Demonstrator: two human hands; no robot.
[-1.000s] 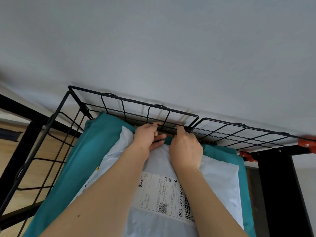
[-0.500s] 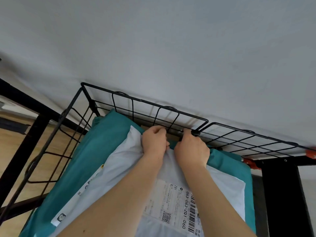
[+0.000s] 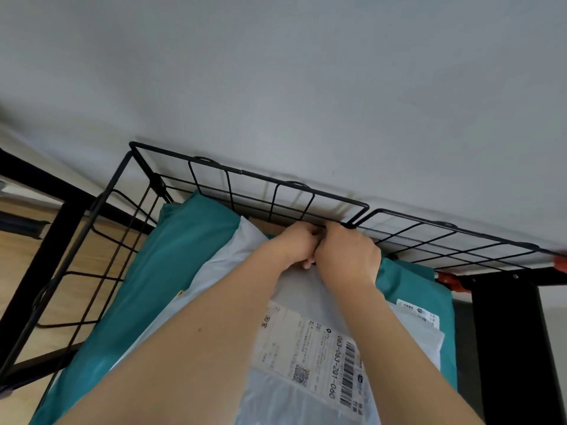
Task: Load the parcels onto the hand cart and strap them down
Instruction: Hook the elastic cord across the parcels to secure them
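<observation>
cart side panel (image 3: 92,256) far left, black wire. teal parcel (image 3: 171,271) lies inside the cart, white mailer (image 3: 310,289) stacked on it, label (image 3: 310,348) up, far edge under both hands. left hand (image 3: 296,246) fingers curled tight, knuckles against right hand (image 3: 346,256), also curled. both sit at the lower wire of the back panel (image 3: 276,191) where it meets the right panel (image 3: 445,237). fingertips hidden, cannot tell what they clamp. orange clip (image 3: 451,282) just beside black post (image 3: 506,332), far right

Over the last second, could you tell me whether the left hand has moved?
Yes: the left hand has slid right along the wire rack, closing the gap to the right hand.
</observation>
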